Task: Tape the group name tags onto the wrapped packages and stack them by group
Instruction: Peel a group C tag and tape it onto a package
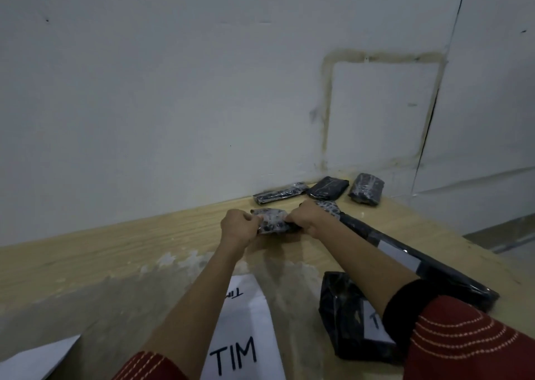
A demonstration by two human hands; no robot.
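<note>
As the left hand (238,225) and right hand (309,218) each grip an end of the small package (273,221), its long axis runs straight between them.

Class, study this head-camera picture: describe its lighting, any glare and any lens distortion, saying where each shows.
Head view: dim, cool light, soft shadow on the table below the left hand and right hand; head view: glints on the wrapped package they grip; head view: wide-angle bending bows the table's far edge; the TIM sheet is legible.
</note>
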